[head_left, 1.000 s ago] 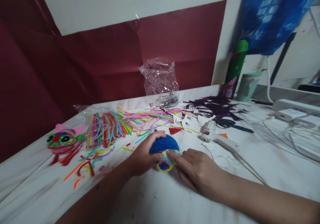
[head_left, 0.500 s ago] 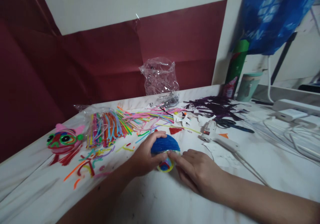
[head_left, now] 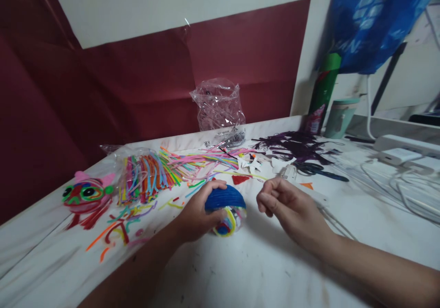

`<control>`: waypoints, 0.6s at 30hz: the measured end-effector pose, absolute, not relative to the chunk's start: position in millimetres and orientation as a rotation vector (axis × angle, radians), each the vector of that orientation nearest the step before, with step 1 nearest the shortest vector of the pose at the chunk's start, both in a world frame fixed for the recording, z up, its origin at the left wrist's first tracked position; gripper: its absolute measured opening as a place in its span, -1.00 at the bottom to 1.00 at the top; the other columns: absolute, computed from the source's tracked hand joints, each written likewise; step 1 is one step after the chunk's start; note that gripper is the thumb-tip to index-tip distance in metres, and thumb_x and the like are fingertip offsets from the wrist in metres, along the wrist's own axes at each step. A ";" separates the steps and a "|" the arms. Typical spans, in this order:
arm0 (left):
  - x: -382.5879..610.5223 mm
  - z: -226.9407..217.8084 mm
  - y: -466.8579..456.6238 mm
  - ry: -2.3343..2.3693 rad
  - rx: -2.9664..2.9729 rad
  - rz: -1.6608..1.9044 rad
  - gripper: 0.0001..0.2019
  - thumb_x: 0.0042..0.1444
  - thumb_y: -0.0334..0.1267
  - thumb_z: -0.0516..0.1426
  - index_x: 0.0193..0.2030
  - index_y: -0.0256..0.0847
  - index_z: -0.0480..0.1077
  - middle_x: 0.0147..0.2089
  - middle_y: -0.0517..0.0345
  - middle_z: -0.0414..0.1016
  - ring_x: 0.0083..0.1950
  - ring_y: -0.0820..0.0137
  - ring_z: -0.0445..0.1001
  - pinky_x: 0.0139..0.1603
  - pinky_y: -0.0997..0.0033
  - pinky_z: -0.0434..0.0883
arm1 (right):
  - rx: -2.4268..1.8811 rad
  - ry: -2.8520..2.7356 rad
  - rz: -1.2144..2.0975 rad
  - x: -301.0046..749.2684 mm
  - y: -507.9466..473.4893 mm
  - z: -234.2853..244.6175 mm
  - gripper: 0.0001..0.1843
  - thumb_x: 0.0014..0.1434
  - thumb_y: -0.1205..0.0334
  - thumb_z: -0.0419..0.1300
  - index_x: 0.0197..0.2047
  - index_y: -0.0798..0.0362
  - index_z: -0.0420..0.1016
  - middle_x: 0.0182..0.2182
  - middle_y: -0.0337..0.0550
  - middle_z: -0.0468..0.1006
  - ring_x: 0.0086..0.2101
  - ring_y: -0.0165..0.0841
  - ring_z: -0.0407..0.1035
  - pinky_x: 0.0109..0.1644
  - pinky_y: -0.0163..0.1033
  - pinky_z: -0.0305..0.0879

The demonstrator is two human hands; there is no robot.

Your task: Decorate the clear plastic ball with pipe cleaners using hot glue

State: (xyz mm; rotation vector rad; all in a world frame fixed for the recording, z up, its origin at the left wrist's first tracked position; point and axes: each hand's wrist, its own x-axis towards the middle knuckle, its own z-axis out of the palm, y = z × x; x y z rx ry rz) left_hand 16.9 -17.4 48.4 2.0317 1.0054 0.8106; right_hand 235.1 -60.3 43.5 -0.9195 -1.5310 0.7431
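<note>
Blue ball [head_left: 225, 198] at six o'clock from clear bag [head_left: 220, 105]: cups it with left hand [head_left: 198, 215] from nine o'clock, apparently for steadiness; holds right hand [head_left: 290, 209] apart at three, fingers loosely curled, grip unclear.

Dim, cool — slightly blurry

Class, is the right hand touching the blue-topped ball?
No, the right hand is apart from the blue-topped ball, with tabletop showing between them.

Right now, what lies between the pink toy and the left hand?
In the head view, a bundle of pipe cleaners and some loose cut pieces lie on the table between the pink toy and the left hand.
</note>
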 end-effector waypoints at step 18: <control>16.4 50.3 -17.4 0.992 2.035 0.791 -0.51 -0.02 -0.09 0.19 0.07 -0.14 0.26 0.27 -0.06 0.26 0.29 0.08 0.19 0.26 0.06 0.14 | -0.957 -1.651 0.571 239.1 -53.4 39.3 -0.60 0.26 -0.11 0.01 -0.45 0.01 0.26 -0.57 -0.28 0.32 -0.54 -0.43 0.23 -0.47 -0.32 0.25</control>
